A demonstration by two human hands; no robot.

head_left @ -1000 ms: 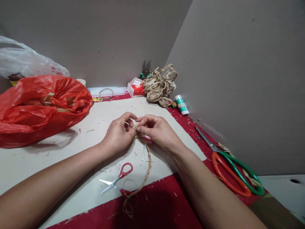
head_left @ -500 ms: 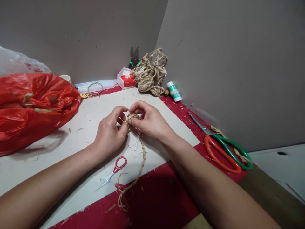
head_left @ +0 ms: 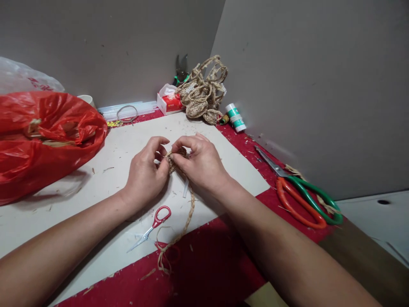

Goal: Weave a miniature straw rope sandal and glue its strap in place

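Note:
Both of my hands meet over a pale board (head_left: 96,187) on a red table covering. My left hand (head_left: 145,175) and my right hand (head_left: 200,164) pinch the coiled upper end of a braided straw rope (head_left: 188,211). The fingers of both are closed on it. The rope's loose tail runs down toward me and ends frayed on the red cloth. Small red-handled scissors (head_left: 151,226) lie open on the board just below my left hand.
A red plastic bag (head_left: 47,136) with straw sits at the left. At the back corner lie a heap of braided rope (head_left: 203,91), a red tissue pack (head_left: 169,100), pliers and a small green-white roll (head_left: 235,117). Large orange-and-green scissors (head_left: 300,192) lie at the right by the wall.
My fingers have turned the rope's coiled end and closed more tightly over it. The view has shifted a little, so things at the back sit higher in the picture.

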